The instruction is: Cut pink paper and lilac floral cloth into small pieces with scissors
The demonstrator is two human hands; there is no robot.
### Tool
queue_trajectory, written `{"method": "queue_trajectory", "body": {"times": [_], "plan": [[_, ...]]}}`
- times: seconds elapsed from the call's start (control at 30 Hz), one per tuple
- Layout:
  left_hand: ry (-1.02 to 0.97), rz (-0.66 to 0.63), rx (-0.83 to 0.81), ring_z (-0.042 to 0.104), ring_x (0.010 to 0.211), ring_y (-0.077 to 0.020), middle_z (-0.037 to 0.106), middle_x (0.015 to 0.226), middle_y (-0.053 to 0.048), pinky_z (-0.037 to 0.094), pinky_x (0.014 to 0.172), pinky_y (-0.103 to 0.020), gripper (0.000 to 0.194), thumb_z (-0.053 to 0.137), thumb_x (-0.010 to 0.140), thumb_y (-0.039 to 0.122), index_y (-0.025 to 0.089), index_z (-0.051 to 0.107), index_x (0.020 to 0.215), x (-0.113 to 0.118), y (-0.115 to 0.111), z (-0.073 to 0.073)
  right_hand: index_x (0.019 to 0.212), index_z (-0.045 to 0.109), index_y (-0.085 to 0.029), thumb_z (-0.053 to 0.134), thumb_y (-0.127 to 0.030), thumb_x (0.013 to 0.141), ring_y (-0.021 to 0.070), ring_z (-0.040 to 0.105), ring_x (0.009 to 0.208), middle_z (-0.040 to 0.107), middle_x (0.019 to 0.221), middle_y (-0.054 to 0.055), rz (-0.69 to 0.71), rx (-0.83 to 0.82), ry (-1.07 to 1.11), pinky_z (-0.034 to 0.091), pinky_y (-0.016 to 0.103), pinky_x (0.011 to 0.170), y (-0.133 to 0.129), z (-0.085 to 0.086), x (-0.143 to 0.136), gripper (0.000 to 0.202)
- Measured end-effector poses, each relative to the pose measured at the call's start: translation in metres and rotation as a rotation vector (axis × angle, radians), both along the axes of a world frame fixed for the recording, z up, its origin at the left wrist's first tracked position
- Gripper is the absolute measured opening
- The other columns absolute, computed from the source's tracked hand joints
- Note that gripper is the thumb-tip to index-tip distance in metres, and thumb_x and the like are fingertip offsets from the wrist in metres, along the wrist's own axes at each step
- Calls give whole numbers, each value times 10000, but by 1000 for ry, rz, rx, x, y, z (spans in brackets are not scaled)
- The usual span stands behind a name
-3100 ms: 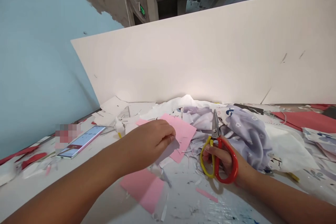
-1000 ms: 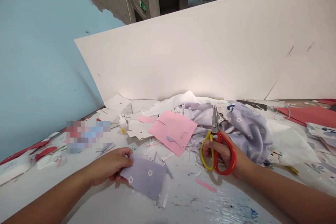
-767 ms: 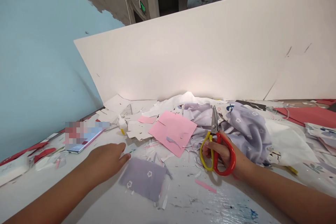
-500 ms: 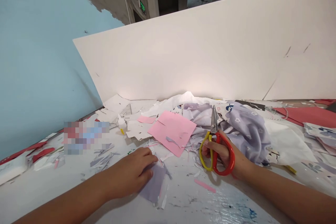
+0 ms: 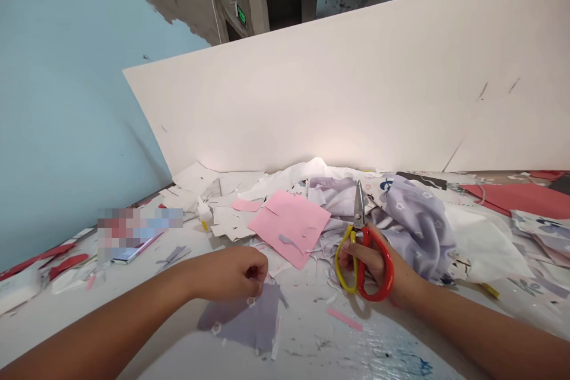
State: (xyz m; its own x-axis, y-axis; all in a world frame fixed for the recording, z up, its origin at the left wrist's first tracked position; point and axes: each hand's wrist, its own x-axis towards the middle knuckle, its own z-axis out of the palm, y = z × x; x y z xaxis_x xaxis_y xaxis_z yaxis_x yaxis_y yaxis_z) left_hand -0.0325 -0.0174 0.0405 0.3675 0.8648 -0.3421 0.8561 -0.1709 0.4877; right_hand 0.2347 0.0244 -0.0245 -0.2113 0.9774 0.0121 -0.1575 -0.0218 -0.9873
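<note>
My right hand [image 5: 374, 261] is wrapped round the scissors [image 5: 360, 222], which have one yellow and one red handle; their blades are together and point away from me. My left hand [image 5: 236, 273] has its fingers curled together at the upper edge of a purple flowered cloth piece [image 5: 249, 320] over the white table [image 5: 312, 350]. Beyond my hands lies a pink square sheet [image 5: 289, 225] with small scraps on it. A pink strip [image 5: 345, 319] lies below the scissors.
Crumpled purple flowered cloth [image 5: 414, 219] and white cloth [image 5: 481, 243] are heaped behind my right hand. Red sheets [image 5: 525, 197] lie at the right. A phone-like object [image 5: 138, 247] is at the left, partly blurred. A white panel [image 5: 338, 89] stands at the back.
My left hand has turned and its fingers have curled in, and more of the purple cloth piece shows below it. The scissors remain in my right hand.
</note>
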Motion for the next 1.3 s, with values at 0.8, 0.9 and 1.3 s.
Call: {"method": "queue_trajectory", "body": {"times": [0.8,0.9,1.3], "plan": [[-943,76,-422,460,565,-74,521,711,11,308,506,-206,414,762,529,254,155,501,835,74,49,-30,808,342,-260,679,-278,627,66,308,335,378,378,-133,-130,-71,138,223,151,312,-2,37,8,382],[-1073,218,-361,453,557,-69,502,706,19,321,521,-216,308,712,576,244,167,491,775,65,59,-33,780,339,-256,668,-302,641,66,322,329,410,384,-123,-157,-72,128,241,150,308,4,31,8,360],[-524,-96,-136,446,522,-93,464,590,40,334,457,-204,108,524,584,121,184,445,623,63,51,57,874,403,-255,642,-324,739,120,574,882,624,928,-18,2,22,240,431,271,842,-6,27,1,284]]}}
